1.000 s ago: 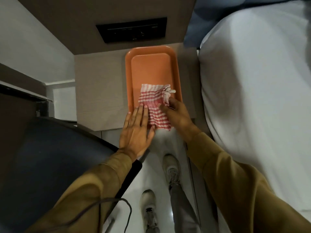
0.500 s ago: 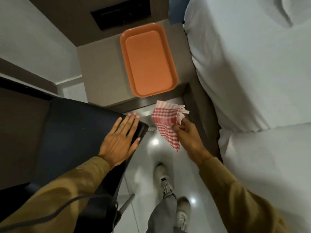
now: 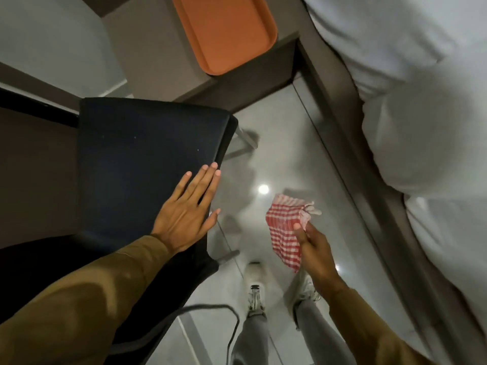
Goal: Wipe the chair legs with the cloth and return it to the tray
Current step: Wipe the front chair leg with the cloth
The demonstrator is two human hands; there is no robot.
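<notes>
My right hand (image 3: 315,248) pinches a red-and-white checked cloth (image 3: 286,227), which hangs over the glossy floor to the right of the chair. My left hand (image 3: 188,210) lies flat, fingers spread, on the right edge of the dark chair seat (image 3: 142,164). A metal chair leg (image 3: 243,139) pokes out below the seat's far right corner, and another leg end (image 3: 228,255) shows near my feet. The orange tray (image 3: 224,30) sits bare on the bedside table at the top of the head view, well away from the cloth.
A bed with white bedding (image 3: 411,101) and a dark frame runs along the right. The brown bedside table (image 3: 147,48) stands at the top. My two shoes (image 3: 254,288) stand on the tiled floor (image 3: 284,154) in the narrow gap. A dark cable (image 3: 210,309) loops below my left arm.
My right hand lifted the cloth off the tray and carried it down toward the floor beside the chair. My left hand moved from the table edge onto the chair seat.
</notes>
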